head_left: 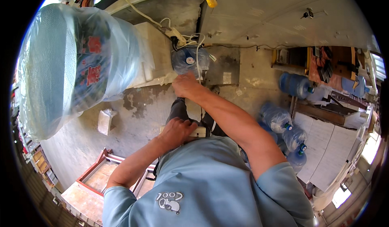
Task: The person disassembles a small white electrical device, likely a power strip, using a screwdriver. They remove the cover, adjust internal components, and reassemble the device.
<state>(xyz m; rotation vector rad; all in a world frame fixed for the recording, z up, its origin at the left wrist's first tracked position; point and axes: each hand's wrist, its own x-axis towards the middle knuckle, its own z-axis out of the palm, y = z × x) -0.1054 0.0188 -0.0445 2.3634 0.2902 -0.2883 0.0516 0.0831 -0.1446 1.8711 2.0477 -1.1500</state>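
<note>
My left hand (178,130) is at my lap with its fingers bent over a cream-coloured strip (198,132), which shows on both sides of the hand. Farther forward, my right hand (185,85) is closed in a fist; what its fingers hold, if anything, is hidden. Just beyond that fist lies a clear blue water jug (188,60) with a white cap toward me. A thin white cable (198,54) hangs in front of the jug and passes close to the right hand.
A large water jug in plastic wrap (77,69) looms at the left beside a pale box (156,52). A white power strip (175,35) with cords is above the small jug. More jugs (275,117) stand at the right. A wrapped block (106,121) lies on the floor.
</note>
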